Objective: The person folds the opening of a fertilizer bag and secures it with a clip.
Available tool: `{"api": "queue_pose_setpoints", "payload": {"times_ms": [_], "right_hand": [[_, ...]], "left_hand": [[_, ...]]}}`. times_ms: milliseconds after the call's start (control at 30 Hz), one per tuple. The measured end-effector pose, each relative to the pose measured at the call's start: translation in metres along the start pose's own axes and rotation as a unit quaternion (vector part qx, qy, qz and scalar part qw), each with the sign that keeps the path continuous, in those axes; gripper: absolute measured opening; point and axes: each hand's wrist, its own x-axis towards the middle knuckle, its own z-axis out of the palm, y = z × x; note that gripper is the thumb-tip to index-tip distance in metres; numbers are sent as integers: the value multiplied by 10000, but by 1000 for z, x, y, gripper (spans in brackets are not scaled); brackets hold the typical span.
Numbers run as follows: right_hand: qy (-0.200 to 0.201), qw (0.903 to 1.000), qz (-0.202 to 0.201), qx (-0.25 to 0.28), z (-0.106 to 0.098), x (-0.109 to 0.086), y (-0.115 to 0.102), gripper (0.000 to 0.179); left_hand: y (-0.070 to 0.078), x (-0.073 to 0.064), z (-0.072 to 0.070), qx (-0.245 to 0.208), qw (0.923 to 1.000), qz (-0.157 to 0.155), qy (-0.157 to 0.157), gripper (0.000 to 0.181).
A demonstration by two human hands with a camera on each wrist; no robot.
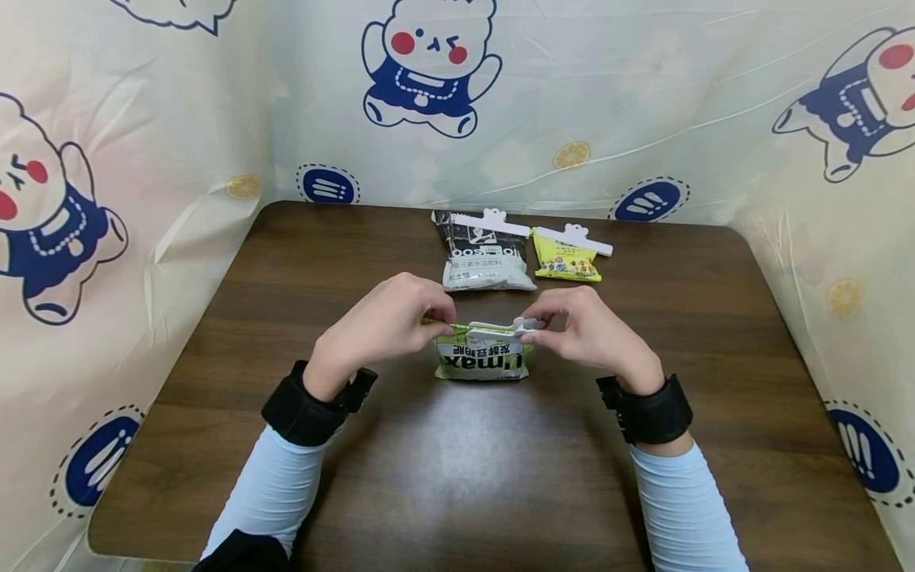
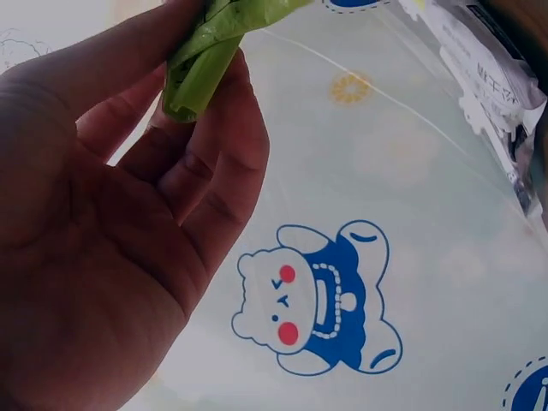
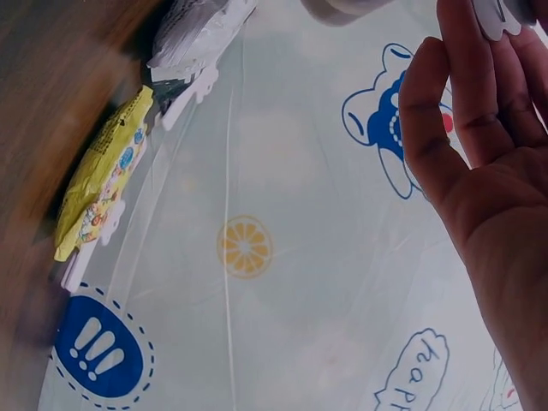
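Observation:
A green and white bag [image 1: 482,364] stands on the table in the middle of the head view, its print upside down. My left hand [image 1: 389,318] pinches the left end of its top edge. Seen from the left wrist, that edge is a folded green strip [image 2: 201,81] between thumb and fingers. A white bag clip [image 1: 493,331] lies along the right part of the bag's top. My right hand [image 1: 589,327] holds the clip's right end between thumb and fingers. Only a bit of the clip [image 3: 495,19] shows in the right wrist view.
Behind the hands, a black and silver bag [image 1: 486,258] and a smaller yellow bag [image 1: 567,258] lie on the brown table [image 1: 457,477], each with a white clip across its top. A patterned curtain [image 1: 572,87] hangs around the table's back and sides.

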Motion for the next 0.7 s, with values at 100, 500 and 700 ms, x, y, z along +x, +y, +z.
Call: {"api": "queue_pose_setpoints", "payload": {"times_ms": [100,500,700], "right_hand": [[15,10000,-75,9,2,0,-1,14],[273,9987,-434,11,11,5,-5,13],[345,9974,-619,-90,14,7,-7,13]], "left_hand": [[1,0,0,23,10000,61,20,15],[1,2,0,-110,9999,119,9,15],[3,2,1,-123,9999,70,-87,16]]}}
